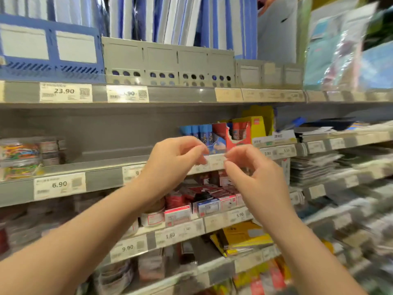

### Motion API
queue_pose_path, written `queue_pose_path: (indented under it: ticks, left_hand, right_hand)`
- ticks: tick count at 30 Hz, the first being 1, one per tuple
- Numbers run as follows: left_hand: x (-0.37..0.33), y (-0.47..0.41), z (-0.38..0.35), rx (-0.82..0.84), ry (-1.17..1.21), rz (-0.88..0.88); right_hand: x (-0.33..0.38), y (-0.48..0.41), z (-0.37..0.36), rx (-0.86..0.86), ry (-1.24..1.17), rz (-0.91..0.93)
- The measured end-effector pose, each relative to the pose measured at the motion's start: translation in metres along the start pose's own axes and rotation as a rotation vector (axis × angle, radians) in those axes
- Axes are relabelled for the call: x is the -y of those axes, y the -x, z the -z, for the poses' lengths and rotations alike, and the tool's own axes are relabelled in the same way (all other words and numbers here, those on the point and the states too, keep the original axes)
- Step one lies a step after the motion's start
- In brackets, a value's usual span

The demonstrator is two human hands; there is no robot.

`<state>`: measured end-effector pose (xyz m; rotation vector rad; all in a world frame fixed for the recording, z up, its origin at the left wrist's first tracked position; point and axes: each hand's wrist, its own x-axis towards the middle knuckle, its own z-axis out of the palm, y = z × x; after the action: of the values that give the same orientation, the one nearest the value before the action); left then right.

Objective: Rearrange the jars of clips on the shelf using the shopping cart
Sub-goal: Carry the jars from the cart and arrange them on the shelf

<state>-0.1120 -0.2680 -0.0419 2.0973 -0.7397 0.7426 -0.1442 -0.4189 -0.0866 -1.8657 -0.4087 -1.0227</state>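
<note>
- Your left hand (pixel 172 158) is held up in front of the middle shelf (pixel 104 179). The arm reaches in from the near left. Its fingers are curled, and the thumb and first finger come close together at the tips.
- Your right hand (pixel 253 177) is up just beside it on the right. Its fingers are curled too, with the tips pointing left at the other hand.
- The tips of both hands sit at a small white price label (pixel 215 161) on the shelf edge. It is blurry there, so I cannot tell if either hand pinches the label or holds nothing.
- The jars of clips (pixel 20 155) are at the left end of that same shelf, well apart from both hands. They are clear and round, and full of clips in many bright colours.
- Smaller jars (pixel 50 150) with red and white labels stand just to their right.
- A tag reading 6.90 (pixel 59 185) sits on the shelf edge below the jars.
- Just behind your hands stand blue tubes (pixel 200 132) in a red box.
</note>
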Motion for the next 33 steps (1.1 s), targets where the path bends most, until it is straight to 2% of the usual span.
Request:
queue_pose_path:
  ticks: [9,12,19,24,28,33]
  left_hand:
    - [-0.090,0.136,-0.065,0.189,0.485,0.004]
    - [-0.128,0.179,-0.097,0.244,0.563,0.029]
    - [-0.208,0.272,-0.192,0.414,0.525,0.020]
    - [-0.249,0.317,-0.268,0.530,0.530,0.145]
    - [-0.268,0.339,-0.324,0.610,0.484,0.191]
    - [-0.261,0.355,-0.395,0.668,0.461,0.256]
  right_hand:
    - [0.044,0.149,0.097,-0.121,0.208,-0.282]
    - [0.047,0.200,0.144,-0.165,0.298,-0.383]
    - [0.037,0.306,0.253,-0.293,0.395,-0.590]
    - [0.010,0.369,0.331,-0.279,0.453,-0.808]
    - [-0.013,0.407,0.378,-0.281,0.474,-0.890]
    - [-0.071,0.437,0.398,-0.247,0.517,-1.018]
